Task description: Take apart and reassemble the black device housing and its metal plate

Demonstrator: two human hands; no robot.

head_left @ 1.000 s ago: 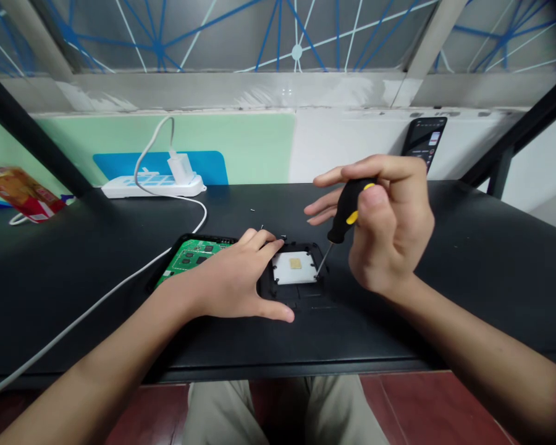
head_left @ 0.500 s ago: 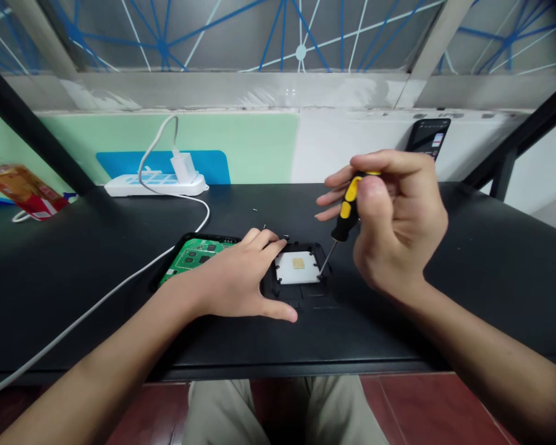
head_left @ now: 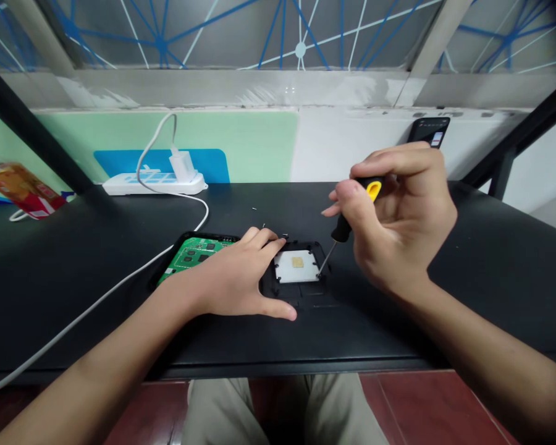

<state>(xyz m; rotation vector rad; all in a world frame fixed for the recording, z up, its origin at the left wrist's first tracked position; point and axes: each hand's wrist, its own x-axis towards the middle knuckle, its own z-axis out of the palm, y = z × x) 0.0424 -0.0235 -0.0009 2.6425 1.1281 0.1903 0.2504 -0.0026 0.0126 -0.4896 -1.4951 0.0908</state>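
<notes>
Right hand (head_left: pixel 401 213) closed round screwdriver (head_left: pixel 341 228), tip at near right corner of white plate (head_left: pixel 286 272). Plate sits inside black case (head_left: pixel 306 290), flat on desk (head_left: pixel 491 278). Left hand (head_left: pixel 241 272) over case's left side, thumb spread wide from fingers. Green board (head_left: pixel 189 259) just beyond, partly hidden by it.

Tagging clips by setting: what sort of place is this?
Likely an electronics work area: an exposed green circuit board, a screwdriver in the right hand, and a power strip at the back of the black table.
</notes>
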